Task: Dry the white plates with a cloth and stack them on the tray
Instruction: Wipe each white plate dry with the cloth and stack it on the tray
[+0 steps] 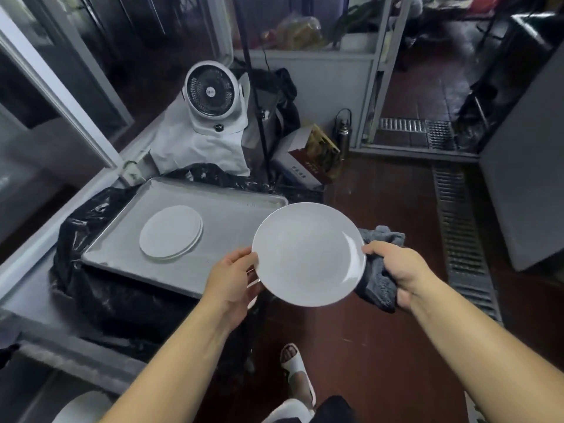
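I hold a white plate (pixel 308 253) in the air just right of the metal tray (pixel 232 203). My left hand (pixel 233 280) grips its left rim, thumb on top. My right hand (pixel 396 270) grips a grey cloth (pixel 378 285) against the plate's right rim; the cloth bunches behind and under the plate. A small stack of white plates (pixel 171 232) lies upside down in the middle of the tray. The tray rests on a surface covered with black plastic (pixel 100 288).
A white fan (pixel 212 96) on a white cover stands behind the tray. Beyond it are a black stand pole (pixel 256 96), a cardboard box (pixel 305 160) and a metal flask (pixel 343 132). Floor drain grates (pixel 460 239) run along the right. My sandalled foot (pixel 294 367) is below.
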`<state>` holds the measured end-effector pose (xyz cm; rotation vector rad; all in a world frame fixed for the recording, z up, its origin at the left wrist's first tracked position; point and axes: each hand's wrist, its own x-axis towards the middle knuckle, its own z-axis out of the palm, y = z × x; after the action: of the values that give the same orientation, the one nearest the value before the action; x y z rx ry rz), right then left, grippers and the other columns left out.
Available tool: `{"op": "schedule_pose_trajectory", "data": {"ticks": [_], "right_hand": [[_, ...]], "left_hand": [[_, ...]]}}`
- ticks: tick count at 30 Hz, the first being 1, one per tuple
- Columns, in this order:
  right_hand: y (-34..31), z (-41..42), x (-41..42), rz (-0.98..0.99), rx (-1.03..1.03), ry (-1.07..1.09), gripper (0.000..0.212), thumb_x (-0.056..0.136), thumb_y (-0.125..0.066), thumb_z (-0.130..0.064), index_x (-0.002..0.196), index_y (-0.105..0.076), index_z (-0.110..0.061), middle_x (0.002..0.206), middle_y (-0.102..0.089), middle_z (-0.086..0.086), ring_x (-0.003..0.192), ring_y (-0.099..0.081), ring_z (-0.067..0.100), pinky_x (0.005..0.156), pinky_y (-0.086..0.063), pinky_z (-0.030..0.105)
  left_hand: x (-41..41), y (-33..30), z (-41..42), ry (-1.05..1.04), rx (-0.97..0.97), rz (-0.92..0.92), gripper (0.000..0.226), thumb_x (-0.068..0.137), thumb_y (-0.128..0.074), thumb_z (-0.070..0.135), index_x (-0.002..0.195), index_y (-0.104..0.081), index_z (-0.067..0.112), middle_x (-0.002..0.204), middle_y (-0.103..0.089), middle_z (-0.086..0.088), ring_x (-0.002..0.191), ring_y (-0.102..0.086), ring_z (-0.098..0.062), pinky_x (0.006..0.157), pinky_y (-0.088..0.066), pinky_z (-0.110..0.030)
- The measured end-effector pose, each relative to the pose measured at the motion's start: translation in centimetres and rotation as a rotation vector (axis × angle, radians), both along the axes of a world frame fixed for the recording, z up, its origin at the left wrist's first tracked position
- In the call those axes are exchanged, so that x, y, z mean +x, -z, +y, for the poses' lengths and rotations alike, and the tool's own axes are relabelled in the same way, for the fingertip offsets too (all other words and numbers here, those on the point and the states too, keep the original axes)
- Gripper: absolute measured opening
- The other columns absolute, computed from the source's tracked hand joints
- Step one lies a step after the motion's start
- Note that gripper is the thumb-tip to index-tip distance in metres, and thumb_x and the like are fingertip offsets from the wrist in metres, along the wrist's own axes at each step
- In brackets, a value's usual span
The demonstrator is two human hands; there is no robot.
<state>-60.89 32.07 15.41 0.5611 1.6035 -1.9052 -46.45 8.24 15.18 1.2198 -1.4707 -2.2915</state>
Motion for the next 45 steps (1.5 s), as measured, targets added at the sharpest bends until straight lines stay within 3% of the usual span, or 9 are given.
{"op": "schedule_pose_trajectory", "data": {"ticks": [18,21,25,29,32,38,40,43,45], "right_hand": [[0.8,-18.5,-15.9,0.152,0.195,-0.240,0.023,0.089,-0.075,0.005,0.109,-0.075,-0.008,0.093,-0.081,0.018,0.077,-0.080,0.033,0.062,-0.063,0.040],[1.5,-22.3,-17.5,0.177,0.225,-0.355,0.026,0.089,-0.074,0.007,0.110,-0.076,-0.007,0.097,-0.081,0.019,0.081,-0.079,0.033,0.066,-0.062,0.039],[3.3,-27.6,-19.6,0.228,0.324,-0.546,0.027,0.087,-0.076,0.007,0.112,-0.076,-0.005,0.102,-0.080,0.019,0.087,-0.078,0.035,0.071,-0.063,0.040],[5.7,-33.6,-22.1,0.332,0.460,-0.774,0.026,0.080,-0.087,-0.005,0.102,-0.076,-0.013,0.095,-0.078,0.008,0.081,-0.077,0.027,0.069,-0.064,0.037],[7.5,-38.4,-22.8,0.376,0.498,-0.936,0.025,0.076,-0.090,-0.008,0.091,-0.073,-0.019,0.096,-0.078,0.005,0.085,-0.075,0.027,0.079,-0.063,0.042],[11.4,-46.3,-22.1,0.424,0.476,-1.186,0.019,0.075,-0.085,-0.003,0.088,-0.075,-0.012,0.091,-0.079,0.010,0.077,-0.074,0.023,0.067,-0.064,0.036],[12.5,-48.6,-21.2,0.475,0.496,-1.264,0.017,0.075,-0.084,-0.003,0.083,-0.072,-0.012,0.093,-0.078,0.010,0.070,-0.070,0.017,0.055,-0.059,0.027],[13.9,-51.8,-19.9,0.572,0.535,-1.376,0.017,0.075,-0.083,-0.005,0.080,-0.068,-0.012,0.096,-0.076,0.017,0.088,-0.074,0.034,0.081,-0.064,0.049],[14.8,-53.7,-19.2,0.622,0.562,-1.427,0.020,0.074,-0.083,-0.008,0.083,-0.065,-0.008,0.096,-0.073,0.018,0.094,-0.072,0.039,0.087,-0.061,0.054]], "left_hand": [[-11.7,2.6,-16.0,-0.137,0.121,0.019,0.023,0.100,-0.057,0.000,0.115,-0.073,0.008,0.100,-0.079,-0.011,0.079,-0.076,-0.017,0.075,-0.067,-0.038],[-11.3,3.3,-17.8,-0.224,0.131,0.009,0.023,0.101,-0.056,0.000,0.115,-0.072,0.008,0.094,-0.081,-0.009,0.075,-0.078,-0.016,0.067,-0.066,-0.035],[-10.5,4.7,-20.2,-0.359,0.129,-0.056,0.023,0.102,-0.059,0.002,0.122,-0.070,0.007,0.105,-0.081,-0.014,0.088,-0.077,-0.024,0.083,-0.066,-0.044],[-9.3,6.2,-22.4,-0.467,0.121,-0.110,0.022,0.103,-0.058,0.002,0.122,-0.070,0.005,0.106,-0.081,-0.014,0.100,-0.078,-0.030,0.082,-0.066,-0.042],[-8.6,7.2,-23.5,-0.600,0.116,-0.177,0.021,0.103,-0.058,0.003,0.116,-0.072,0.010,0.102,-0.082,-0.010,0.094,-0.080,-0.027,0.080,-0.066,-0.040],[-7.0,9.3,-25.5,-0.793,0.052,-0.352,0.035,0.095,-0.059,-0.005,0.087,-0.082,0.021,0.094,-0.083,-0.001,0.080,-0.078,-0.014,0.068,-0.062,-0.025],[-6.5,10.3,-26.0,-0.815,-0.002,-0.450,0.041,0.091,-0.058,-0.005,0.073,-0.082,0.024,0.087,-0.082,0.001,0.083,-0.078,-0.019,0.073,-0.064,-0.029],[-5.8,11.5,-26.9,-0.828,-0.077,-0.590,0.033,0.085,-0.058,0.000,0.073,-0.078,0.024,0.096,-0.080,-0.011,0.097,-0.077,-0.034,0.093,-0.063,-0.051],[-5.4,12.3,-27.7,-0.820,-0.115,-0.654,0.022,0.084,-0.057,0.002,0.082,-0.078,0.008,0.095,-0.078,-0.018,0.088,-0.076,-0.037,0.094,-0.060,-0.056]]}}
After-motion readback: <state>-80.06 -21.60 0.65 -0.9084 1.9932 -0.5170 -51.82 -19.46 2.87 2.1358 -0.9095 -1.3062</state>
